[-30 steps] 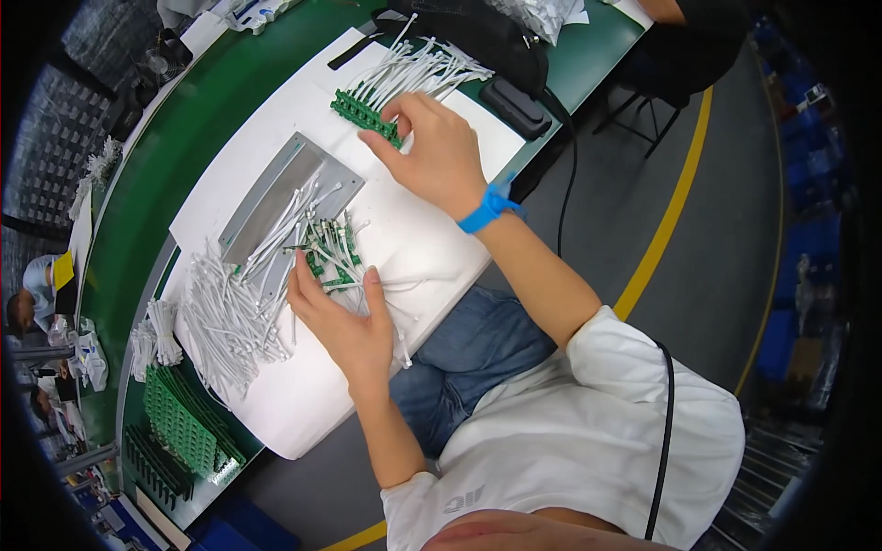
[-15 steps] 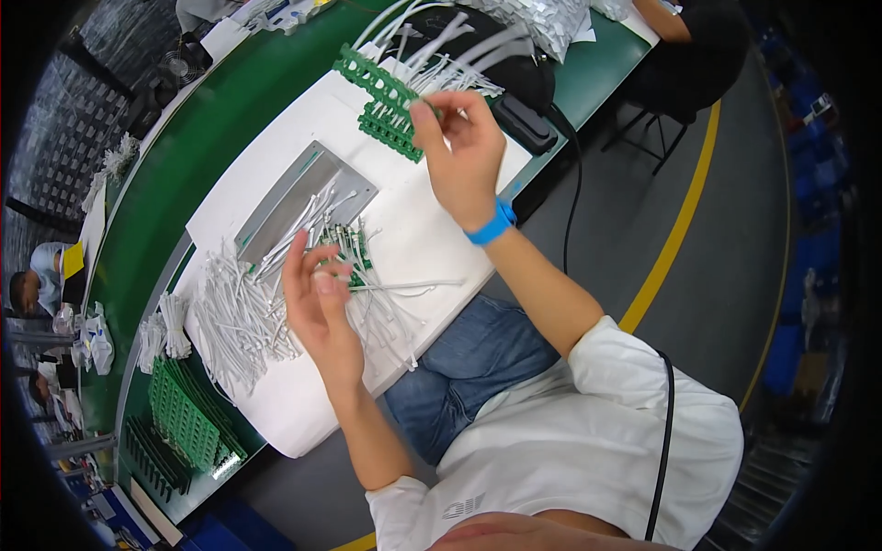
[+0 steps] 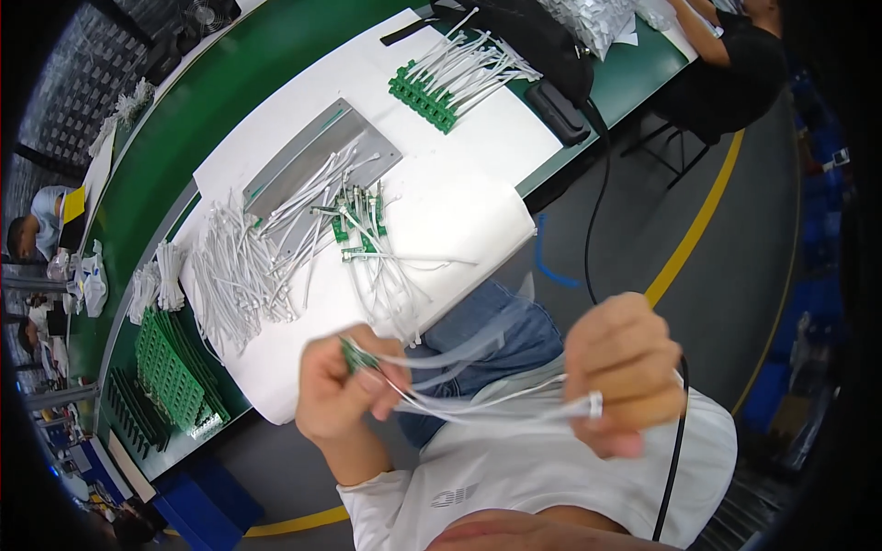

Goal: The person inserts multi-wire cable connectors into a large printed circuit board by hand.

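In front of my chest, my left hand (image 3: 349, 390) is closed around a small green circuit board (image 3: 354, 356). White cables (image 3: 478, 404) stretch from it across to my right hand (image 3: 625, 376), which is closed in a fist at their other end, somewhat smeared by motion. A white connector (image 3: 595, 404) shows beside the right fingers. Beyond the hands, small green boards with cables (image 3: 354, 225) lie loosely on the white work sheet (image 3: 469, 207). Further off, a green board panel (image 3: 423, 96) lies with a row of white cables across it.
A grey metal tray (image 3: 322, 142) holds cables, with a heap of loose white cables (image 3: 234, 275) beside it. Stacked green panels (image 3: 175, 376) stand at left. A black case (image 3: 559, 112) sits at the right table edge. A person in black (image 3: 735, 64) sits at the far right.
Both hands have drawn back toward my body. The right one let go of the green panel, now lying flat. The left one, previously empty, now holds a small board with cables pulled across to the right.
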The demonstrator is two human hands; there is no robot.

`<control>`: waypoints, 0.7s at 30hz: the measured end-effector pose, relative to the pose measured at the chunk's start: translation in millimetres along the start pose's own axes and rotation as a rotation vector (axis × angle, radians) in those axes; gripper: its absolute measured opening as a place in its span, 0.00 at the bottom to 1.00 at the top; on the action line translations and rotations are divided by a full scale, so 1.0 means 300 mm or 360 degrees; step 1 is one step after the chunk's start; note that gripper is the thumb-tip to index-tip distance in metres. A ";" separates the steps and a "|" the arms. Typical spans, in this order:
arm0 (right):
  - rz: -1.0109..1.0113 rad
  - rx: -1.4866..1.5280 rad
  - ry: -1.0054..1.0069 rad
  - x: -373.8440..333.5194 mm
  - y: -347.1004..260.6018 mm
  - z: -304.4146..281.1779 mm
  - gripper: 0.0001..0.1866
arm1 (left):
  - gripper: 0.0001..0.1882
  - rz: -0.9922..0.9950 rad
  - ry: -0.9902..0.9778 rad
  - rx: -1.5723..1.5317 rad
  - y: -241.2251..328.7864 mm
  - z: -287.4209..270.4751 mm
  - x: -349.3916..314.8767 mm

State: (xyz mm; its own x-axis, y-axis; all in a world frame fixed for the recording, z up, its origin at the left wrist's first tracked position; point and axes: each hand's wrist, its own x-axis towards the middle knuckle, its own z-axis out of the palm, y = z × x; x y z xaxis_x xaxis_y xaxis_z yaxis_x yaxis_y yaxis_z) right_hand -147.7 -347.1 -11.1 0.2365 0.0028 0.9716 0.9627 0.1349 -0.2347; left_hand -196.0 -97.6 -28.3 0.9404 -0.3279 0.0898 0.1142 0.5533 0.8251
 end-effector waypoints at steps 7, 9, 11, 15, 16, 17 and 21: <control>0.1241 0.0170 -0.0820 0.033 0.089 0.129 0.14 | 0.08 -0.0442 0.0138 0.0470 0.061 0.050 -0.057; 0.1489 0.0238 -0.1129 -0.018 0.092 0.160 0.13 | 0.06 -0.0460 0.0138 0.0562 0.063 0.039 -0.031; 0.1056 0.0004 -0.1087 -0.074 0.101 0.188 0.13 | 0.07 -0.0561 0.0165 0.0803 0.066 0.023 -0.020; 0.1119 0.0049 -0.1145 -0.098 0.126 0.184 0.15 | 0.05 -0.0561 0.0178 0.0954 0.044 -0.010 -0.022; 0.1119 0.0046 -0.1145 -0.098 0.133 0.182 0.15 | 0.05 -0.0560 0.0175 0.0954 0.038 -0.016 -0.022; 0.1362 0.0351 -0.1142 -0.098 0.140 0.182 0.17 | 0.06 -0.0507 0.0153 0.0979 0.030 -0.023 -0.022; 0.1872 0.1004 -0.1051 -0.097 0.137 0.195 0.23 | 0.06 -0.0381 0.0117 0.1067 0.001 -0.054 -0.036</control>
State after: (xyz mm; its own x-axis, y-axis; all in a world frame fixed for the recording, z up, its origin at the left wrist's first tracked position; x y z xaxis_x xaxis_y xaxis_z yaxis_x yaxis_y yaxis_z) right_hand -122.7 -283.9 -47.2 0.5515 0.8259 0.1169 0.0122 0.1322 -0.9912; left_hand -201.0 -81.6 -38.0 0.9361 -0.3158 -0.1549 0.1209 -0.1246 0.9848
